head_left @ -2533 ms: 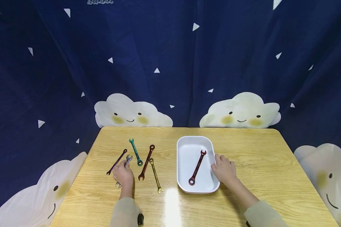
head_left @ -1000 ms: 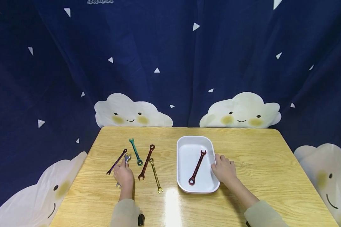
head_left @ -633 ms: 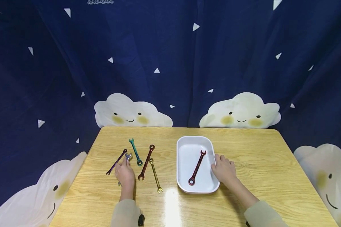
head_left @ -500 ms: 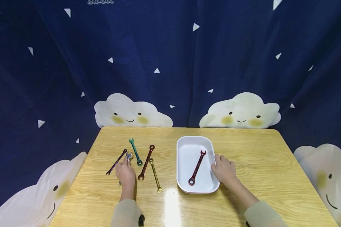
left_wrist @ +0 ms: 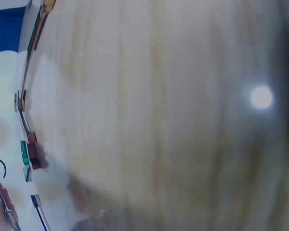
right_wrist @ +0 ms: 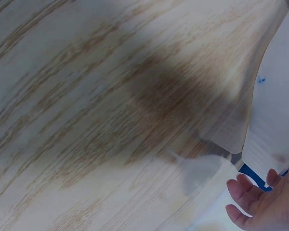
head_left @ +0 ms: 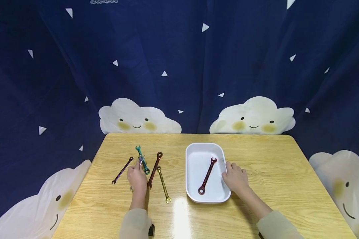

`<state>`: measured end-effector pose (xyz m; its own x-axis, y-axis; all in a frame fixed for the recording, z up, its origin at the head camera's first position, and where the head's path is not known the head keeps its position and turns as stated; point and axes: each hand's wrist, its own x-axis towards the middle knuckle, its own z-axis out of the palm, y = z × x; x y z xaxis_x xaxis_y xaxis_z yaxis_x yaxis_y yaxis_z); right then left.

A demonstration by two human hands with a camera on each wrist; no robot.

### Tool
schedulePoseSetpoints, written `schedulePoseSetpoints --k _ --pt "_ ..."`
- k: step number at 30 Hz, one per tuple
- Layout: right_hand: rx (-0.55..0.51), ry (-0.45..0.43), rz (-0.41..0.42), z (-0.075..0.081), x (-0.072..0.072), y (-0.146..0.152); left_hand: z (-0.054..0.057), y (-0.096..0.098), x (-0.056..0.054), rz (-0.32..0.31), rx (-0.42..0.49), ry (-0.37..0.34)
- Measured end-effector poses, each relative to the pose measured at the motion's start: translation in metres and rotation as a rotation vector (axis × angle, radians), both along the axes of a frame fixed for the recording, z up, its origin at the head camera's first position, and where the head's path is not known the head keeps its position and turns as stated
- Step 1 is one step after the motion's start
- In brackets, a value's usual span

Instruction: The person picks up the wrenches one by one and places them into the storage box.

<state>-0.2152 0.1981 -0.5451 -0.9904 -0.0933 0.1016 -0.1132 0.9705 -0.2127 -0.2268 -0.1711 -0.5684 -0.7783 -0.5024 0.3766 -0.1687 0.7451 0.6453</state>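
Note:
My left hand (head_left: 137, 179) grips a silver wrench (head_left: 141, 159) along its middle, its open-ended head poking out past the fingertips. That head overlaps a teal wrench (head_left: 139, 151) in the head view. In the left wrist view, the silver wrench (left_wrist: 6, 204) shows against the fingers at the lower left corner, tilted up off the table. My right hand (head_left: 236, 178) rests at the right rim of a white tray (head_left: 189, 172), its fingers relaxed; in the right wrist view, they are loosely bent near the tray's outer wall (right_wrist: 274, 91). Inside the tray lies a red wrench (head_left: 207, 176).
A purple wrench (head_left: 122, 170) lies left of my left hand. To its right are a dark red wrench (head_left: 155, 168) and a yellow wrench (head_left: 163, 186), close together. The wooden table (head_left: 266, 166) reaches back to a dark blue curtain (head_left: 179, 66).
My left hand has lifted the silver wrench and carried it right and slightly away, from beside the purple wrench to over the teal one. The right hand and tray have stayed put.

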Motion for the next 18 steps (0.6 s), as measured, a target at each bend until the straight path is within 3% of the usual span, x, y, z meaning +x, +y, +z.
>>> schedulePoseSetpoints --k 9,18 --pt "0.008 -0.011 0.000 0.003 0.000 -0.001 0.000 0.014 -0.004 -0.026 -0.025 0.040" --pt "0.012 -0.011 0.006 0.004 0.000 0.000 0.000 0.029 -0.005 -0.120 -0.054 0.090"
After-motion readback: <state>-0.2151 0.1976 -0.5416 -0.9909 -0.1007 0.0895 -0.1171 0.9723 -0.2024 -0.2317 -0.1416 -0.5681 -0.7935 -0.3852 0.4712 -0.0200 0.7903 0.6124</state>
